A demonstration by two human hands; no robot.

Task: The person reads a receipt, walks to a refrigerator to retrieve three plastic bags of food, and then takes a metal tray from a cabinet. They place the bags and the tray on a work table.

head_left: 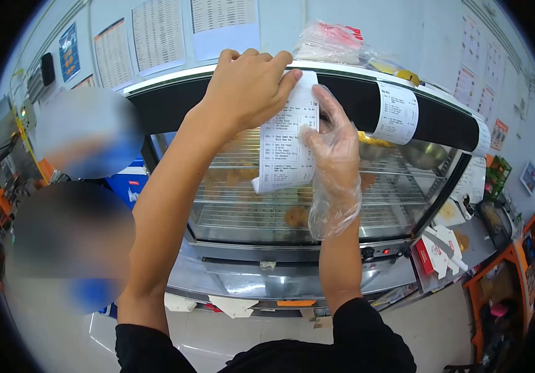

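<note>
Two hands work on one receipt, which hangs against the black top band of a glass warming cabinet. The bare left hand curls its fingers over the cabinet's top edge and pins the receipt's upper end with the thumb. The right hand, in one clear plastic glove, lies open with fingers stretched along the receipt's right edge. Two more slips stick to the band further right. Two people stand at the left.
</note>
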